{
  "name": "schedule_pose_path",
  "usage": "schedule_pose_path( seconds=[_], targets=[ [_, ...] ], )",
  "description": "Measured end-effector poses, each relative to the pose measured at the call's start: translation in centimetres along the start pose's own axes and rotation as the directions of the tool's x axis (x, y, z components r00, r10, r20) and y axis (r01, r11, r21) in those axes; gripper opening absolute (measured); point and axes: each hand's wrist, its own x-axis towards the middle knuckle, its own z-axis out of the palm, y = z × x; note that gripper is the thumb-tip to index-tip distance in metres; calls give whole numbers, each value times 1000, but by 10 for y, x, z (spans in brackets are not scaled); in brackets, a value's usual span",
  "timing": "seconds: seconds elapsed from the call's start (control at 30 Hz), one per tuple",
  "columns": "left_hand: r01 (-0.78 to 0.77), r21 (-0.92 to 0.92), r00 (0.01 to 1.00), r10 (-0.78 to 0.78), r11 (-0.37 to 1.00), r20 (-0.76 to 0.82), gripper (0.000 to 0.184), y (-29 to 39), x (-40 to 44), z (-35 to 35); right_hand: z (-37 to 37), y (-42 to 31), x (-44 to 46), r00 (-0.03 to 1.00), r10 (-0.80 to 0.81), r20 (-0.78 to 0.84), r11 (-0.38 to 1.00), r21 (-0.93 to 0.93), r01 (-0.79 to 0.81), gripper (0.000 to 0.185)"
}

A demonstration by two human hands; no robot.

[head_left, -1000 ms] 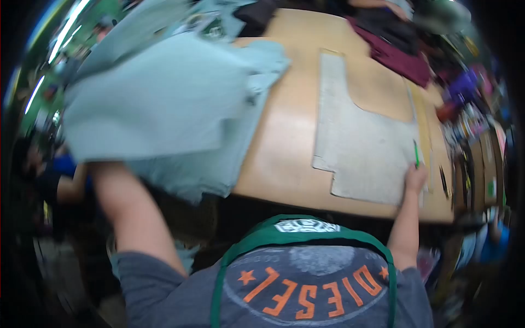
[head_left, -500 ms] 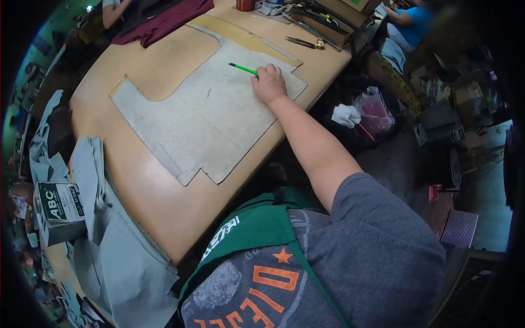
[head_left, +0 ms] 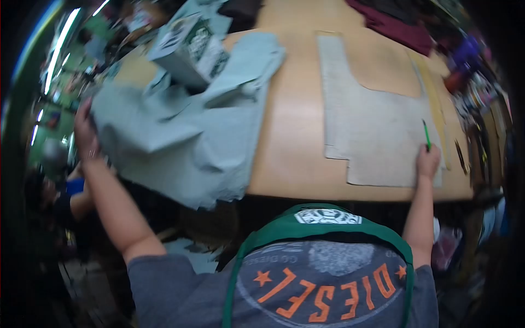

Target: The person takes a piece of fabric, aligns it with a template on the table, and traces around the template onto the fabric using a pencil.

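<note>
In the head view my right hand [head_left: 428, 162] is closed around a green pencil [head_left: 426, 134], its dark end pointing away from me. That hand rests on the right part of a flat grey pattern piece [head_left: 377, 126] with a curved cutout and a notched corner. At far left, my left hand [head_left: 86, 134] grips the outer edge of a large pale green leather-like sheet [head_left: 164, 142]; motion blur softens its fingers. The sheet lies creased on the table, and its near edge hangs over the front. A white and green box [head_left: 188, 52] sits on the sheet.
The wooden table [head_left: 295, 126] curves ahead of me. Maroon cloth [head_left: 396, 27] lies at the back right. A dark pointed tool [head_left: 462, 158] is near the right edge. Another person's arm [head_left: 82, 203] shows at far left.
My view has swung left, bringing my left hand into sight on the pale green sheet. My right hand still holds the pencil over the pattern piece.
</note>
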Motion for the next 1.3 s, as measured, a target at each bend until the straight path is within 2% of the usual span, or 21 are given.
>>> schedule_pose_path(
  seconds=[0.1,0.17,0.27,0.3,0.43,0.53,0.6,0.63,0.67,0.7,0.73,0.77,0.8,0.87,0.93,0.97,1.0,1.1,1.17,1.23,1.3],
  targets=[
    [-79,-34,995,81,996,55,28,22,-14,106,4,-4,3,1000,12,4,999,-43,-12,23],
    [24,-30,881,-7,999,473,28,44,29,99,9,4,7,999,43,13,998,-45,-43,24],
    [-52,-90,851,91,995,518,30,86,69,59,11,6,7,998,55,7,997,-59,-54,25],
    [-199,-79,976,190,977,-106,35,89,35,89,12,8,7,998,61,10,997,-58,-60,25],
    [-316,33,915,314,948,-253,41,78,62,-40,14,13,7,999,47,2,994,-95,-46,26],
    [24,26,903,-10,999,-429,36,7,65,-146,14,13,7,998,56,12,995,-80,-55,27],
    [383,247,832,-215,890,-511,27,-38,24,-151,13,11,5,998,68,6,995,-78,-68,27],
    [145,634,962,40,760,-268,33,-85,39,-227,12,9,6,998,65,4,995,-78,-64,27],
    [-156,863,957,290,480,12,40,-130,52,-298,10,8,6,998,66,7,994,-87,-65,28],
    [320,762,851,182,563,-492,44,-132,2,-242,12,13,6,998,58,11,994,-92,-56,28],
    [218,824,735,467,523,-491,44,-162,-26,-242,13,13,8,999,40,15,995,-92,-39,28],
    [263,917,658,638,302,-399,42,-173,-65,-222,13,12,9,998,56,37,993,-108,-51,28],
    [182,860,581,653,477,-486,40,-182,-103,-194,12,13,9,996,69,60,990,-126,-61,29],
    [249,870,509,707,425,-491,35,-213,-180,-167,15,19,9,999,36,40,990,-140,-30,30],
    [312,899,715,547,307,-435,30,-255,-261,-170,14,21,11,999,-12,47,990,-141,19,32],
    [384,893,844,304,235,-443,27,-268,-303,-173,15,23,12,999,-48,23,992,-118,50,32],
    [616,785,781,-174,56,-600,38,-263,-336,-163,17,26,14,996,-92,4,992,-87,92,33],
    [444,671,386,-549,-594,-741,54,-243,-433,-124,20,30,24,994,-7,108,1000,11,6,35],
    [590,565,147,-612,-576,-777,65,-244,-443,-137,21,26,26,999,-14,48,998,-66,17,34],
    [530,624,215,-621,-575,-754,66,-226,-425,-116,43,62,40,1000,-3,22,997,-72,5,37],
    [559,614,144,-664,-557,-733,58,-227,-418,-104,62,73,56,997,-45,57,994,-93,50,38]
  ],
)
